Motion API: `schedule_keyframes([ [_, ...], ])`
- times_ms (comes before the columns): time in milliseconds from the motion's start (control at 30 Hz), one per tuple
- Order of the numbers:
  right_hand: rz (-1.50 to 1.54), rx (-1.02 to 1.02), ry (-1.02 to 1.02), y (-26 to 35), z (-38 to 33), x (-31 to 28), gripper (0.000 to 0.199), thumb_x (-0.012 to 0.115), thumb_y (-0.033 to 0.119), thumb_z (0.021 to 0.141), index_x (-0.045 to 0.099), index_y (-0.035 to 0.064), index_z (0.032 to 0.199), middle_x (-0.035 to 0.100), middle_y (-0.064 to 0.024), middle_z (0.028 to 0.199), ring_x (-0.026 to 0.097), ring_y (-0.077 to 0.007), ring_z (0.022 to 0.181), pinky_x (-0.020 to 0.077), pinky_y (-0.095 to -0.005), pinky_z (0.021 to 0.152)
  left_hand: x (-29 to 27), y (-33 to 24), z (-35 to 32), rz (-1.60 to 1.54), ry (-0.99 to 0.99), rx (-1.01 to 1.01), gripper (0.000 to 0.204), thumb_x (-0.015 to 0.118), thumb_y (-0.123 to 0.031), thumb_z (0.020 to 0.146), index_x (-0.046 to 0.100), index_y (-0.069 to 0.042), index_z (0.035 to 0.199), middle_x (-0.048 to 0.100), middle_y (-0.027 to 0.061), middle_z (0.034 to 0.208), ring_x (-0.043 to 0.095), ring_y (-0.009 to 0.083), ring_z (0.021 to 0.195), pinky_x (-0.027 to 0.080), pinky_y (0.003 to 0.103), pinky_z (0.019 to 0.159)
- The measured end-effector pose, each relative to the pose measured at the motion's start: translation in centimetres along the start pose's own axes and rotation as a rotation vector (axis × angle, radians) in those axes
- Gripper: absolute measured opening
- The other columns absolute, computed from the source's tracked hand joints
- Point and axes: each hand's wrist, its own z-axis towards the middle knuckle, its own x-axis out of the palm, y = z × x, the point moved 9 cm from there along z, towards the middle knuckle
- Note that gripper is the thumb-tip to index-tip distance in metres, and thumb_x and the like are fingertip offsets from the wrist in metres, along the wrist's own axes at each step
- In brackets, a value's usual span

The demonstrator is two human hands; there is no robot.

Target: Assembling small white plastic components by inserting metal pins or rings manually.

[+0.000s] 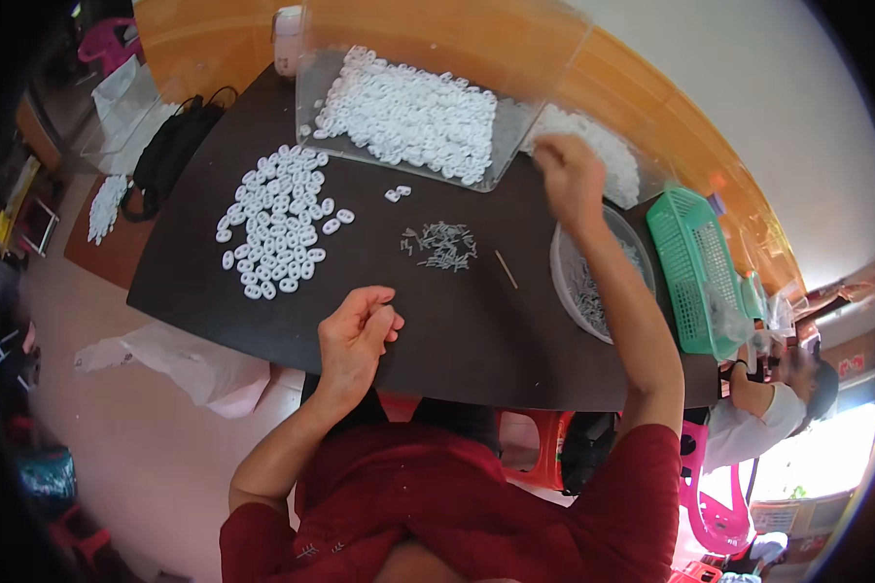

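Observation:
My left hand (358,335) is held at the table's near edge, its fingers curled in and the thumb against them. What it holds, if anything, is hidden. My right hand (571,180) is raised at the right corner of a clear plastic bin (491,180), in front of a heap of white pieces (603,146); its fingers are bent together, their contents hidden. White oval plastic pieces with two holes (277,219) lie spread on the left of the table, and many more fill the bin. Between my hands is a small pile of grey screws (444,245).
A round tub (562,282) of small metal parts stands under my right forearm, beside a green basket (681,223). A thin stick (507,270) lies on the dark table (437,360). A bottle (287,41) is at the back; another person (768,413) sits at right.

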Motion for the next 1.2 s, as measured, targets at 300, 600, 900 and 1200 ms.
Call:
schedule_keyframes([
  [300,0.329,0.066,0.440,5.5,-5.3,9.8,0.011,0.065,0.007,0.070,0.067,0.0032,0.080,0.063,-0.0124,0.076,0.060,-0.0279,0.076,0.0475,-0.0352,0.069,0.2,-0.9,1.0,0.171,0.099,0.007,0.019,0.053,-0.010,0.090,0.057,0.001,0.105,0.061,0.0050,0.077,0.053,0.0058,0.063,0.042,0.017,0.052],
  [600,0.200,-0.110,0.426,8.0,-3.2,14.8,0.007,0.062,0.011,0.072,0.066,0.0072,0.075,0.057,-0.0161,0.069,0.056,-0.0334,0.076,0.0451,-0.0443,0.064,-0.7,-2.5,2.8,0.299,0.060,0.033,0.018,0.054,-0.012,0.090,0.059,-0.001,0.104,0.061,0.0021,0.075,0.053,0.0048,0.063,0.042,0.017,0.053],
  [900,0.153,-0.256,0.492,10.4,-3.2,16.4,0.009,0.067,0.008,0.067,0.064,0.0047,0.075,0.057,-0.0124,0.072,0.056,-0.0314,0.077,0.0444,-0.0424,0.064,-1.6,-1.9,3.0,0.254,0.031,0.043,0.019,0.056,-0.013,0.090,0.059,-0.001,0.104,0.061,0.0019,0.076,0.053,0.0045,0.063,0.041,0.016,0.053],
  [1200,0.603,0.205,0.708,11.7,-5.4,13.6,0.009,0.067,0.003,0.072,0.061,0.0002,0.079,0.057,-0.0037,0.067,0.055,-0.0131,0.063,0.0427,-0.0271,0.055,-2.7,-1.8,3.3,0.208,-0.119,0.092,0.020,0.058,-0.010,0.087,0.059,-0.001,0.105,0.062,0.0025,0.079,0.054,0.0051,0.066,0.042,0.018,0.054],
])
